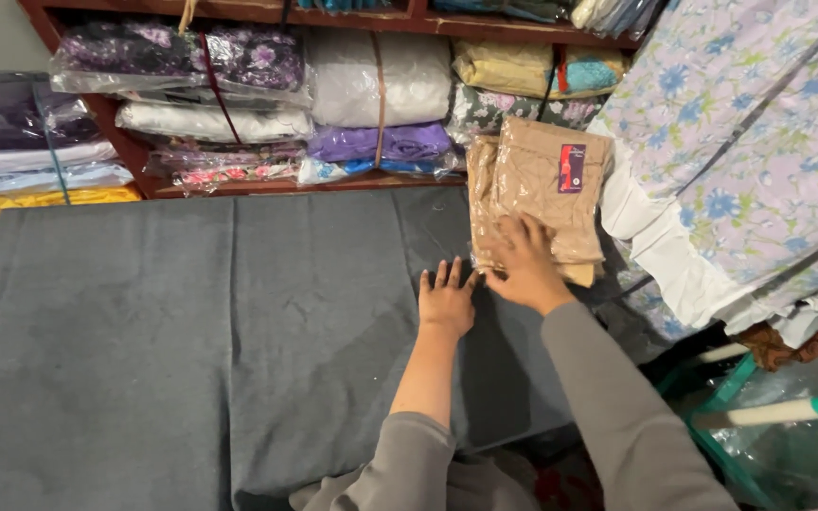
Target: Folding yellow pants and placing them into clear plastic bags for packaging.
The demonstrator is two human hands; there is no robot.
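Observation:
A stack of tan folded garments in clear plastic packets (543, 185), with a small dark red label on top, lies at the right end of a table covered by a grey cloth (191, 322). My right hand (523, 265) rests flat on the near part of the stack, fingers spread over the plastic. Just left of it, my left hand (446, 299) lies palm down on the grey cloth, fingers apart, touching the stack's near left corner. Both arms wear grey sleeves.
Wooden shelves (239, 185) behind the table hold many wrapped fabric bundles in purple, white, yellow and floral prints. A large floral sheet bundle (750, 142) crowds the right side. A green-framed clear bag (788, 426) sits at lower right.

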